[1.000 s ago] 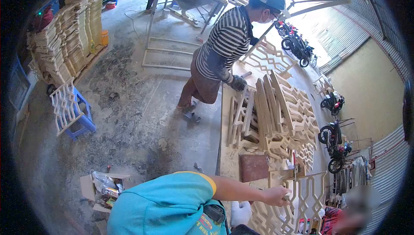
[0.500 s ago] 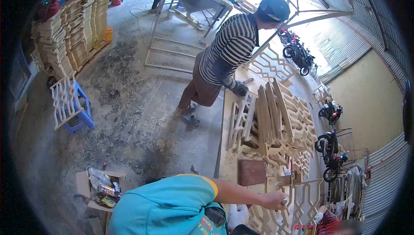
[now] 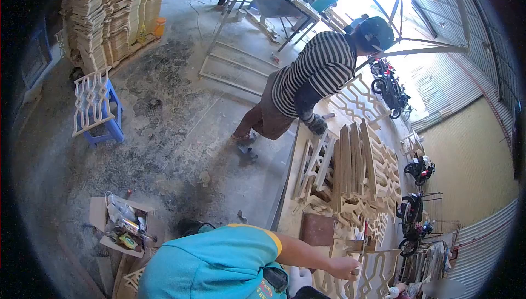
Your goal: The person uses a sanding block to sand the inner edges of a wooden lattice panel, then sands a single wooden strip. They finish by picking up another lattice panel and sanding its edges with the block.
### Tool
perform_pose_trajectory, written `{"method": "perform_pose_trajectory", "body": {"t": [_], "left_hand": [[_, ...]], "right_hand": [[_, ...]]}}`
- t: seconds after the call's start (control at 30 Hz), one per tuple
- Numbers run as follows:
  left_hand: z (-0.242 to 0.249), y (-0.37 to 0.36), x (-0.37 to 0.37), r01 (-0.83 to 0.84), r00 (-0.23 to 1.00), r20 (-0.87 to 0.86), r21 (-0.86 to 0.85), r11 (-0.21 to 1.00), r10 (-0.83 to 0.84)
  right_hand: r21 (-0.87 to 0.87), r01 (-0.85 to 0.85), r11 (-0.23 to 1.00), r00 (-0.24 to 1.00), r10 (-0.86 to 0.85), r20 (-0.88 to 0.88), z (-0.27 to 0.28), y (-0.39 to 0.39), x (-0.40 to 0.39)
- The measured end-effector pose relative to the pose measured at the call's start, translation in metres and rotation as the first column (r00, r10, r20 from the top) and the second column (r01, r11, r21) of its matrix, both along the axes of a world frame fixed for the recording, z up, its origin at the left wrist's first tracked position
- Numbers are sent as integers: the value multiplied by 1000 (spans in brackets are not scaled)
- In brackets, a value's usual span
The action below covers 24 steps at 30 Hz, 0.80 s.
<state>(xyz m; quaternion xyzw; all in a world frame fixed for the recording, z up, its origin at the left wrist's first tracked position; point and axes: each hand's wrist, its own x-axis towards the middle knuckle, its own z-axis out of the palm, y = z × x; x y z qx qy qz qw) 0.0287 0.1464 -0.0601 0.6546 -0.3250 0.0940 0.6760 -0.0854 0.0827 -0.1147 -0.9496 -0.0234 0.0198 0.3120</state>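
My bare left hand point(image 3: 345, 268) reaches across the worktable from a teal sleeve, its fingers closed. A small pale thing shows at the fingertips, too small to name. Just past this hand is a pale wooden lattice panel point(image 3: 383, 266) at the lower right. My right hand point(image 3: 299, 278) looks white-gloved and sits low beside the shirt; its fingers are mostly hidden. A reddish-brown block point(image 3: 318, 229) lies on the table above the left arm. Beyond it, wooden strips point(image 3: 348, 159) and lattice pieces are piled up.
A co-worker in a striped shirt point(image 3: 318, 60) stands at the table, a dark-gloved hand point(image 3: 316, 124) at the pile. An open cardboard box point(image 3: 98, 214) lies on the floor. A blue stool point(image 3: 114, 118) holds a lattice panel. Motorcycles point(image 3: 419, 170) stand beyond the table.
The view has shifted, so the co-worker sits farther right and lower. My left hand appears slightly left and lower, its fingers still closed. The person in red at lower right shows less.
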Motion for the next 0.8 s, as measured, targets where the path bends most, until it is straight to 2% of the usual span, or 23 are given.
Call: {"method": "perform_pose_trajectory", "body": {"t": [0.1,0.17,0.23,0.33,0.4,0.47,0.57,0.63,0.67,0.77,0.8], "left_hand": [[-3,-3,3,19,1000,-13,-7,1000,-19],[-6,-8,4,14,999,-34,-55,998,-16],[-7,-11,6,3,999,-46,-63,998,-6],[-10,-14,7,-20,998,-52,-34,999,18],[-11,-16,8,-36,998,-48,-45,998,34],[-3,-9,3,-42,997,-64,-24,999,41],[-6,-12,7,-18,996,-90,-11,1000,17],[-9,-14,10,-12,996,-86,-15,1000,10],[-9,-13,11,-15,997,-72,-21,1000,13],[-14,-20,14,-12,997,-77,-31,999,10],[-15,-21,16,-15,996,-84,-34,999,12]], "right_hand": [[368,41,929,998,-19,-64,-11,-22,10],[65,18,998,999,-20,35,7,6,-6],[-268,44,962,995,-17,103,1,12,-7],[-179,-166,970,942,210,262,-44,-22,13],[189,-36,981,999,41,-19,-35,-39,23],[467,206,860,946,-53,-319,8,-27,16],[453,271,849,932,-113,-345,15,-18,10],[160,88,983,996,-91,10,-11,-27,13],[-17,34,999,983,-31,179,-25,-33,13],[-119,84,989,982,-62,180,-16,-19,2],[-31,65,997,990,-60,126,-17,-25,4]]}}
